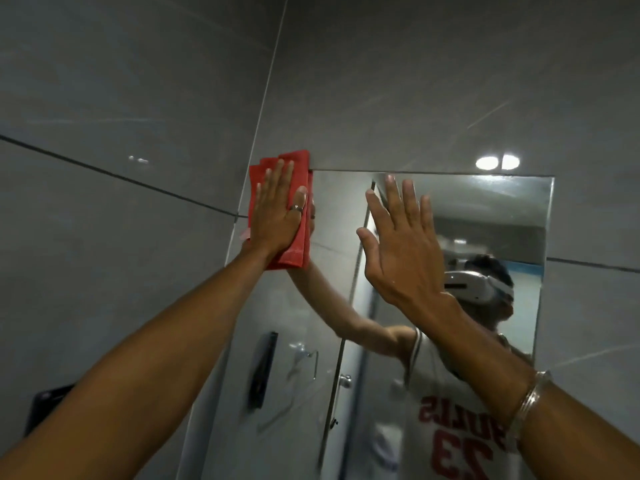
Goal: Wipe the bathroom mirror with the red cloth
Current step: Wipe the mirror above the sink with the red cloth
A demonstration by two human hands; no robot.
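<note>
The bathroom mirror (332,209) hangs on the grey tiled wall, its top edge level with my fingertips. A folded red cloth (298,247) lies flat against the mirror's top left corner, sticking out past the corner onto the tile. My left hand (277,209), a ring on one finger, presses the cloth with a flat palm and straight fingers. My right hand (401,240) is raised before the upper middle of the glass, fingers spread, holding nothing; whether it touches the glass is unclear. The mirror reflects a person in a white jersey.
Grey glossy wall tiles (121,98) surround the mirror, with a corner seam just left of it. A dark fixture (45,407) sits on the left wall low down. The glass reflects a shower door and a towel ring.
</note>
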